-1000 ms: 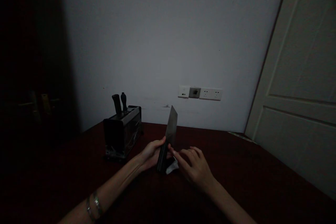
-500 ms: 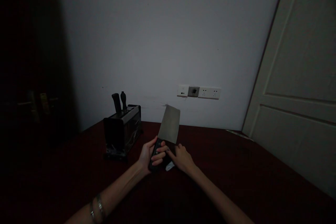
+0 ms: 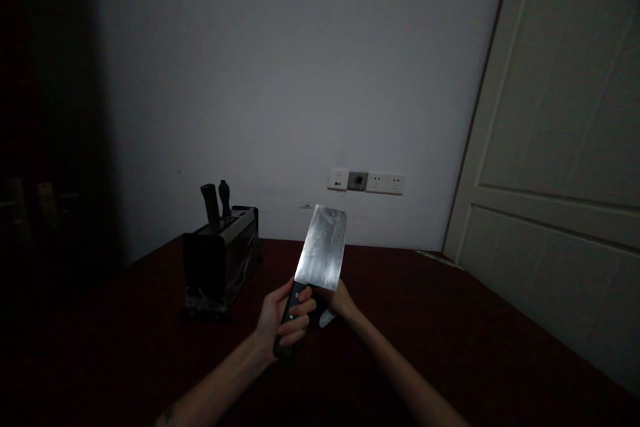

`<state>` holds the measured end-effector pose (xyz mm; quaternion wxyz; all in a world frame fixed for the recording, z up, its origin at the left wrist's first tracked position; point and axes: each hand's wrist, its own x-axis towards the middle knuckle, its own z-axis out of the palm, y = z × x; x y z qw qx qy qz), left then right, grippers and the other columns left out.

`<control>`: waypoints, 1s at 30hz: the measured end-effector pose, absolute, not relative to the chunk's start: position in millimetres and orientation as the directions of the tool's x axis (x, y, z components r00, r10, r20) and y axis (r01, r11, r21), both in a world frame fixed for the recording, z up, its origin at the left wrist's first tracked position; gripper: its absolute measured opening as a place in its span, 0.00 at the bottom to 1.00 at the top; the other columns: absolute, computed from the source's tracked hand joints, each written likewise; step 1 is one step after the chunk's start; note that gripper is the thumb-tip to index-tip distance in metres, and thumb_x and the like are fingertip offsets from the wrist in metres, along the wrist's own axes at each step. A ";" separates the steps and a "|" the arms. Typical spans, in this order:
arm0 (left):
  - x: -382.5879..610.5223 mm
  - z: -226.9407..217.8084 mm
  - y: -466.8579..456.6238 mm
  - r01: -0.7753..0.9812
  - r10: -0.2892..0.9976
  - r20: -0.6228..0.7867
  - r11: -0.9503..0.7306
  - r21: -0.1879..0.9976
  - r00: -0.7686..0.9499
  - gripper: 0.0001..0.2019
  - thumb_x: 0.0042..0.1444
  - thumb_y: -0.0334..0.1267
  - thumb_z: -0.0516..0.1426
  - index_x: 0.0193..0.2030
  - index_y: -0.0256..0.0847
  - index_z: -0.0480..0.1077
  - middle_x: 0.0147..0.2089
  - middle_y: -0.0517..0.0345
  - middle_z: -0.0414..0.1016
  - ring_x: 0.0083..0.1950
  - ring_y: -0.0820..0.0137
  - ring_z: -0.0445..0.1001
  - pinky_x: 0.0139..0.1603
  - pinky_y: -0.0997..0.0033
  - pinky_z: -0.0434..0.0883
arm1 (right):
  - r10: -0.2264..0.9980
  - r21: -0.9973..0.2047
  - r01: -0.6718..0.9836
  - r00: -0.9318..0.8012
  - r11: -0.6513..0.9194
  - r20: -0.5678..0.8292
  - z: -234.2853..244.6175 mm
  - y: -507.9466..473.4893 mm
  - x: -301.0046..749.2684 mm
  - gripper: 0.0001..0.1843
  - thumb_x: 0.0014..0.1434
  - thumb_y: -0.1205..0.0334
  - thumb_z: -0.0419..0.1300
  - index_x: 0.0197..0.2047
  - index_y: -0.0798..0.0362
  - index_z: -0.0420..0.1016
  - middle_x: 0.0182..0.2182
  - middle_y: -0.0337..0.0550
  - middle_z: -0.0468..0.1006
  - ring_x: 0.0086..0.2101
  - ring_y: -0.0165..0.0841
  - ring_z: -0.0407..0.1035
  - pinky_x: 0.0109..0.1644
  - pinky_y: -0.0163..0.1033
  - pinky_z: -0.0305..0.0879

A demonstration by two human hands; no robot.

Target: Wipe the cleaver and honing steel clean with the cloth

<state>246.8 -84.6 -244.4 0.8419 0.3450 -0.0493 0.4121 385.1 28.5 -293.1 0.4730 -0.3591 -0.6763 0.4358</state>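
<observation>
A cleaver point(image 3: 323, 247) with a broad, shiny rectangular blade tilts upward over the table. My left hand point(image 3: 285, 317) is closed around its black riveted handle. Behind the blade's lower corner is my right hand point(image 3: 343, 300), its fingers hidden by the metal. A small whitish piece point(image 3: 327, 317) shows just below that hand; its kind is unclear, and whether the hand holds it cannot be made out. To the left stands a dark knife block point(image 3: 220, 263) with two black handles point(image 3: 217, 200) rising from its top.
The dark red table point(image 3: 425, 333) reaches back to a grey wall point(image 3: 280, 80) with a row of sockets point(image 3: 367, 181). A pale panelled door point(image 3: 555, 167) slants along the right. A thin light strip point(image 3: 440, 259) lies near the table's back right edge. The room is dim.
The blade has turned and now catches bright light. My right hand has gone from beside the blade to behind it. The view has shifted, so the surroundings sit further left.
</observation>
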 end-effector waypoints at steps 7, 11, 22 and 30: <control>247.8 -249.8 -81.9 -0.705 0.639 0.357 0.441 0.556 0.681 0.14 0.60 0.45 0.43 0.29 0.37 0.56 0.20 0.68 0.52 0.10 0.85 0.42 0.06 0.84 0.46 | 0.945 -0.938 -0.111 0.068 0.327 0.321 -229.8 50.4 443.3 0.13 0.41 0.55 0.60 0.27 0.57 0.72 0.20 0.44 0.76 0.22 0.37 0.71 0.26 0.39 0.68; 250.8 -252.6 -82.0 -0.695 0.622 0.362 0.452 0.559 0.695 0.15 0.60 0.45 0.43 0.29 0.36 0.57 0.20 0.68 0.53 0.10 0.85 0.42 0.06 0.84 0.47 | 0.866 -0.877 -0.111 0.257 0.467 0.429 -174.0 51.1 462.3 0.21 0.43 0.52 0.60 0.39 0.58 0.70 0.27 0.45 0.78 0.28 0.37 0.73 0.31 0.40 0.70; 257.2 -256.1 -85.9 -0.658 0.607 0.328 0.465 0.592 0.724 0.15 0.59 0.47 0.45 0.28 0.38 0.56 0.19 0.68 0.51 0.09 0.84 0.42 0.05 0.84 0.46 | 0.256 -0.008 0.415 -0.544 0.910 0.799 -127.1 16.2 428.1 0.21 0.54 0.69 0.53 0.52 0.52 0.67 0.51 0.49 0.71 0.53 0.38 0.62 0.55 0.48 0.60; 256.5 -254.2 -87.0 -0.677 0.613 0.344 0.465 0.571 0.711 0.15 0.59 0.46 0.45 0.29 0.37 0.56 0.19 0.69 0.51 0.09 0.85 0.41 0.05 0.84 0.46 | 0.236 -0.006 0.359 -0.600 0.933 0.764 -155.6 4.8 418.6 0.19 0.57 0.60 0.54 0.51 0.54 0.68 0.53 0.52 0.69 0.55 0.37 0.59 0.57 0.48 0.59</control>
